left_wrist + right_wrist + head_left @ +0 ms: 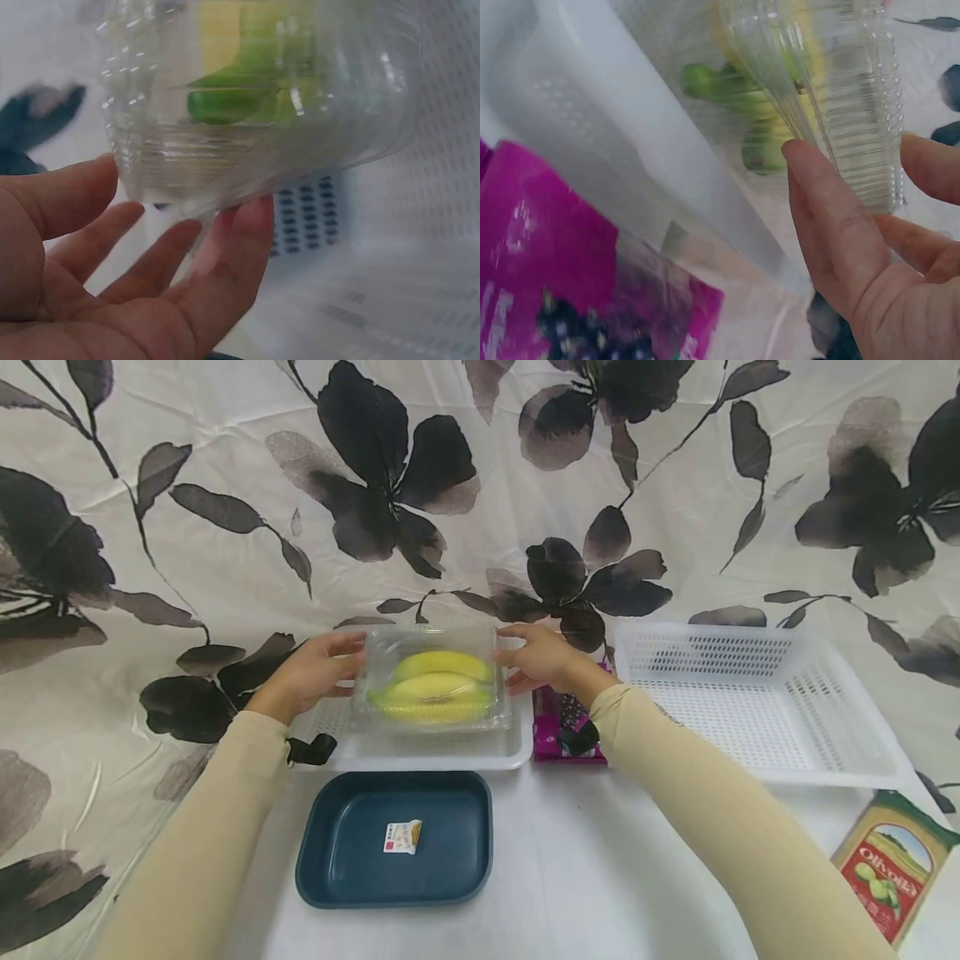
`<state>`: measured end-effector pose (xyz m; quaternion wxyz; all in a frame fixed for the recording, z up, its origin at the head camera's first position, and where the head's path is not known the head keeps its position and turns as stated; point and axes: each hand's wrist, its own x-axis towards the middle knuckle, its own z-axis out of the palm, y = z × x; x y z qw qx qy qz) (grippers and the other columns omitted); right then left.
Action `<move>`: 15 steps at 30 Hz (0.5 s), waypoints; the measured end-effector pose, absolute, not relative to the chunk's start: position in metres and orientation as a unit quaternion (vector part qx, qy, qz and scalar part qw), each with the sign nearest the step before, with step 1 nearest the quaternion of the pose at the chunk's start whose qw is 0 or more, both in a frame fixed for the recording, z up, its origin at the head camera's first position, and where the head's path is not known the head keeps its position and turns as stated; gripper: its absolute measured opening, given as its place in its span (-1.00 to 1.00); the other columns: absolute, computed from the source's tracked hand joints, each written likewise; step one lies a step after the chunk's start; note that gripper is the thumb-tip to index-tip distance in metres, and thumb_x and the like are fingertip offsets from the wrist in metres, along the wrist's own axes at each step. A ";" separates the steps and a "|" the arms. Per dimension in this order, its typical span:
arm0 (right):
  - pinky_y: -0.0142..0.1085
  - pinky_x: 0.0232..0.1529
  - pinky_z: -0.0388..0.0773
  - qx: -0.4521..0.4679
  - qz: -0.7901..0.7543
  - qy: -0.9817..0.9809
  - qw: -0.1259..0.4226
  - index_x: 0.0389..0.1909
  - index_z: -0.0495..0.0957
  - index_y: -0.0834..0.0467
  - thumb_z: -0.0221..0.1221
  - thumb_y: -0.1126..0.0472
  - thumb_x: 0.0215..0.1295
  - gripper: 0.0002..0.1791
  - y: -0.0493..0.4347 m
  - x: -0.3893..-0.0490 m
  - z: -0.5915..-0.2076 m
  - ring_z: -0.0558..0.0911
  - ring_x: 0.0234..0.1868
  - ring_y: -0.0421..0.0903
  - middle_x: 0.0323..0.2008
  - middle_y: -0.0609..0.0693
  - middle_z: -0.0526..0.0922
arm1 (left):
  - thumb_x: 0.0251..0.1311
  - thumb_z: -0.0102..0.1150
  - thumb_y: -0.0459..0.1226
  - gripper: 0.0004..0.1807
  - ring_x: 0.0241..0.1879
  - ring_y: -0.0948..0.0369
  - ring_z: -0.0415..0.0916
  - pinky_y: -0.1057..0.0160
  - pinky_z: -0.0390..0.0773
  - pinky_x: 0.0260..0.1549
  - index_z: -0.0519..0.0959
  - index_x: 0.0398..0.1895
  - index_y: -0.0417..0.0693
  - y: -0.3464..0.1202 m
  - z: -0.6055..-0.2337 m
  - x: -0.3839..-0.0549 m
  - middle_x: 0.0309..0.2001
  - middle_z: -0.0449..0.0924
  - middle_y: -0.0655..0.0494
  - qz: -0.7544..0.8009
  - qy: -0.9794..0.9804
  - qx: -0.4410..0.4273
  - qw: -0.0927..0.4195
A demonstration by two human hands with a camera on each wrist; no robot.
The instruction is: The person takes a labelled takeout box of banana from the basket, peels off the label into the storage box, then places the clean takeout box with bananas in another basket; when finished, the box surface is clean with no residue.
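A clear plastic clamshell box (431, 722) with yellow bananas (442, 685) inside appears raised above a white perforated basket (412, 762). At its left end my left hand (311, 668) holds it with thumb and fingertips; the left wrist view shows fingers (251, 232) reaching the underside of the box (247, 161). My right hand (547, 657) holds the opposite end. In the right wrist view one fingertip touches the ribbed side of the box (862, 142), and the thumb lies near its outer edge. Green banana stems (765, 146) show through the plastic.
Nearest me is a dark blue tray (393, 893) with a small white packet (402, 837). A purple bag (551, 743) lies beside the basket, under my right forearm. Farther right are another white perforated basket (885, 718) and a red-labelled Olivoila package (892, 868). Floral cloth hangs behind.
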<state>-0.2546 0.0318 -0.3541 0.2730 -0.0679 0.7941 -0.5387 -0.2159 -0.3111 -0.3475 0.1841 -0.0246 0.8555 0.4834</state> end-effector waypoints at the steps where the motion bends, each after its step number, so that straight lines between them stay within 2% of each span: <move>1: -0.09 -0.12 0.77 -0.068 -0.531 0.802 0.265 0.58 0.20 0.02 0.19 0.18 0.49 -0.30 0.028 -0.255 -0.357 0.75 -0.05 0.19 0.37 0.26 0.44 | 0.59 -0.06 -0.21 -0.31 0.46 -0.28 0.24 -0.24 0.47 0.31 -0.03 0.67 0.03 -0.314 -0.350 -0.217 0.62 -0.01 -0.19 0.483 0.855 -0.027 0.187; 7: -0.24 -0.31 0.78 -0.109 -0.442 0.864 0.214 0.58 0.21 -0.01 0.25 0.15 0.44 -0.26 0.009 -0.253 -0.365 0.81 -0.25 0.06 0.33 0.25 0.52 | 0.59 -0.07 -0.24 -0.31 0.46 -0.25 0.26 -0.22 0.47 0.31 -0.04 0.67 0.02 -0.328 -0.369 -0.220 0.62 0.00 -0.21 0.482 0.851 -0.052 0.203; 15: -0.30 -0.23 0.76 -0.147 -0.328 0.910 0.208 0.58 0.19 0.07 0.22 0.09 0.48 -0.27 -0.007 -0.250 -0.381 0.80 -0.26 0.00 0.49 0.18 0.35 | 0.56 -0.02 -0.26 -0.27 0.47 -0.26 0.24 -0.23 0.47 0.30 -0.07 0.66 -0.06 -0.334 -0.383 -0.221 0.62 -0.02 -0.25 0.459 0.856 -0.069 0.227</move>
